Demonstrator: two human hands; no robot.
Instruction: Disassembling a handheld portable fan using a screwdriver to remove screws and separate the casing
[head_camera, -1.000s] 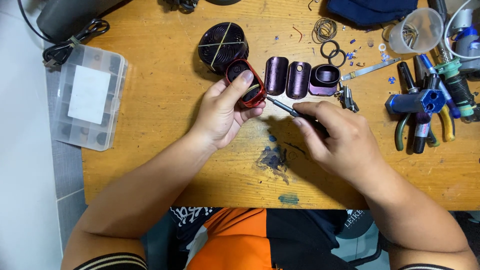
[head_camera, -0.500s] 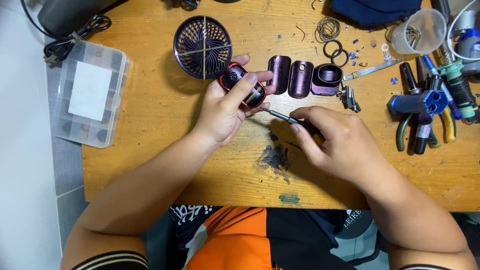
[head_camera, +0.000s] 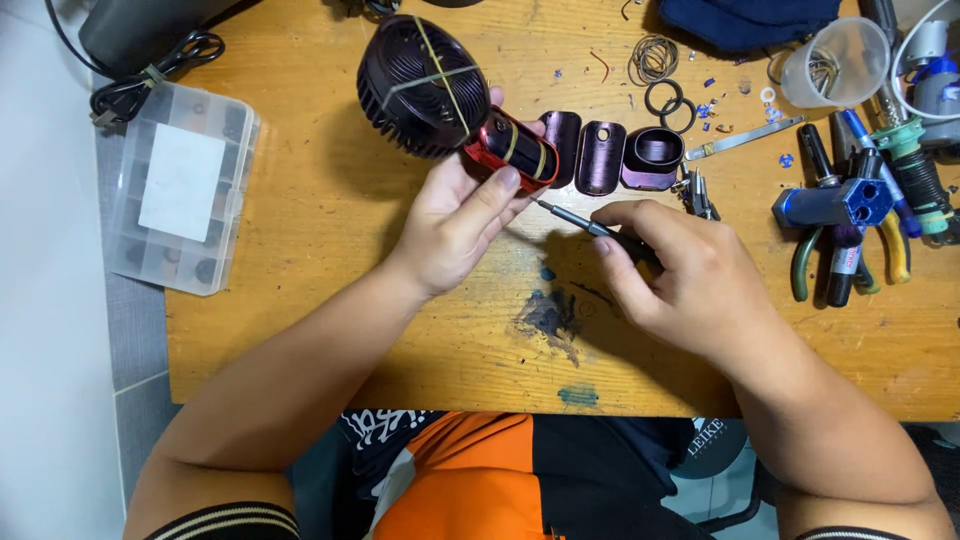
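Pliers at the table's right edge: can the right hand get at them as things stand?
Probably yes. The right hand lies just left of the pliers with bare table between, but it holds a small screwdriver and would need to free its grip first.

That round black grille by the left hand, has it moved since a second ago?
Yes. The grille has tipped from lying flat to tilted, and sits nearer the purple shells, now joined to the red piece.

A small repair workbench, likely a hobby workshop: a scuffed, stained wooden table (head_camera: 330, 260) crowded with pliers (head_camera: 805, 265), screwdriver bits, loose rubber rings (head_camera: 663, 98), a clear plastic parts organiser (head_camera: 180, 185) and dismantled purple housings (head_camera: 603, 157)
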